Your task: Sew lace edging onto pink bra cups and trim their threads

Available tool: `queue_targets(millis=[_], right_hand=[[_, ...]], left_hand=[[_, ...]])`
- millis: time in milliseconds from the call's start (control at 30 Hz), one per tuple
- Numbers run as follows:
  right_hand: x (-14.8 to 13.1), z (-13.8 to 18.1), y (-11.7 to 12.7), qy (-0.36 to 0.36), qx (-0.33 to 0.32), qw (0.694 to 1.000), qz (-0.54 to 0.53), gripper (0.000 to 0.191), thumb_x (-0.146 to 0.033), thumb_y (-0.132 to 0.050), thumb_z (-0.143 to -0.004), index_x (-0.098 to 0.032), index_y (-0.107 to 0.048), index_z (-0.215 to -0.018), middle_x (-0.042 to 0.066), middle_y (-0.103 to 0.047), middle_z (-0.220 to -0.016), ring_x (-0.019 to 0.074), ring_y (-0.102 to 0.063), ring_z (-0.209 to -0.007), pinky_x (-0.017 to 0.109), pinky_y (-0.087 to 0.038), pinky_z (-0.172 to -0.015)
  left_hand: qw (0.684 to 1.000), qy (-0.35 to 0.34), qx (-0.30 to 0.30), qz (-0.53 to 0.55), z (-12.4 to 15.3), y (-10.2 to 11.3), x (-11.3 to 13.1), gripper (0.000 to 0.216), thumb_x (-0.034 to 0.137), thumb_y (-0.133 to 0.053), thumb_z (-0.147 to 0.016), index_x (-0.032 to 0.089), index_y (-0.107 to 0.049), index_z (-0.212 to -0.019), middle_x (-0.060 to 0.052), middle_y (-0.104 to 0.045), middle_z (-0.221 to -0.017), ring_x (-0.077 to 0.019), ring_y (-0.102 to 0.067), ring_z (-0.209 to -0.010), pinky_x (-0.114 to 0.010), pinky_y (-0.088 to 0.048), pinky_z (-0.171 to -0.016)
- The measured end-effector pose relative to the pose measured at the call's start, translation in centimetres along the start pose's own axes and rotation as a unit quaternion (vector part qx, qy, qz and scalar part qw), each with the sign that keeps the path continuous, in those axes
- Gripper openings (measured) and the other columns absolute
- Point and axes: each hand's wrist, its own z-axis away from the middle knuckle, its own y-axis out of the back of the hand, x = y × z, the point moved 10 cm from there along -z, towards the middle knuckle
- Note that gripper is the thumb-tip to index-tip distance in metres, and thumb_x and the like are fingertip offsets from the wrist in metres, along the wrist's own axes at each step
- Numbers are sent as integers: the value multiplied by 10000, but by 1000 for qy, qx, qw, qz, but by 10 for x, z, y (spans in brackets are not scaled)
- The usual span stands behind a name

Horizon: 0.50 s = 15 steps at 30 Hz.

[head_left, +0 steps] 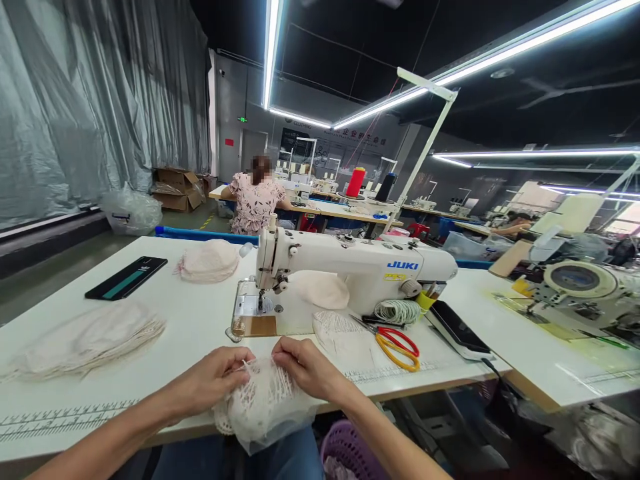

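A piece of white lace fabric [270, 407] hangs over the table's front edge, sheer at its lower part. My left hand [215, 380] pinches its upper left side between thumb and fingers. On the other side my right hand [305, 367] grips the lace's upper right, fingers closed. Just beyond both hands stands a white JUKI sewing machine [345, 257], its needle area left of centre. Lace pieces [340, 333] lie right of the needle plate, beside scissors [400, 347] with red and orange handles.
Stacks of pale fabric lie at the left [90, 337] and behind the machine's needle end [210, 260], near a black flat box [127, 277]. A phone [460, 327] rests at the right. A purple basket [350, 450] stands below the table edge. Ahead, a person [257, 200] sits facing away.
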Motion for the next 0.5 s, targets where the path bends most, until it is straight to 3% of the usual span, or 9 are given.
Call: queue_targets(millis=[67, 133, 267, 367, 433, 500], right_hand=[[-5, 4, 1, 7, -3, 1000, 4, 157, -164, -434, -879, -172, -514, -745, -50, -420, -589, 91, -379, -547, 196, -293, -536], [-11, 9, 0, 13, -11, 1000, 5, 158, -170, -423, -889, -172, -520, -764, -47, -422, -601, 92, -383, -557, 194, -299, -543], [-23, 21, -9, 21, -36, 999, 4, 155, -169, -409, -900, -174, -558, -857, -39, -455, -631, 96, -407, -580, 192, -312, -557], [-31, 31, -12, 19, -56, 998, 8, 176, -154, -405, -900, -180, -578, -911, -39, -459, -629, 96, -417, -582, 191, -312, -558], [-37, 38, -13, 18, -74, 997, 13, 187, -154, -403, -903, -181, -585, -930, -38, -464, -631, 96, -426, -590, 191, -322, -568], [-42, 44, -15, 19, -92, 996, 10, 194, -162, -397, -909, -176, -587, -942, -30, -486, -652, 97, -438, -602, 190, -338, -580]], left_hand=[[1000, 7, -12, -24, 5, -3, 2, 306, 441, -508, -834, 177, -465, -686, 63, -371, -628, -117, -357, -585, -220, -273, -545], [999, 10, -29, -34, 11, -9, 5, 303, 441, -493, -849, 176, -481, -704, 53, -406, -650, -127, -397, -612, -220, -303, -561], [997, -5, 12, -80, 21, -16, 16, 205, 284, -533, -810, 203, -532, -998, -3, -565, -925, -199, -500, -920, -239, -379, -770], [991, -9, 31, -133, 26, -27, 17, 136, 203, -438, -803, 192, -560, -861, 27, -527, -752, -164, -475, -727, -238, -357, -658], [994, 15, 2, -110, 33, -38, 11, 172, 231, -392, -824, 184, -554, -785, 40, -464, -667, -144, -419, -632, -235, -327, -588], [997, 49, -41, -36, 42, -50, 6, 171, 251, -408, -813, 183, -565, -825, 34, -483, -699, -150, -440, -662, -231, -345, -606]])
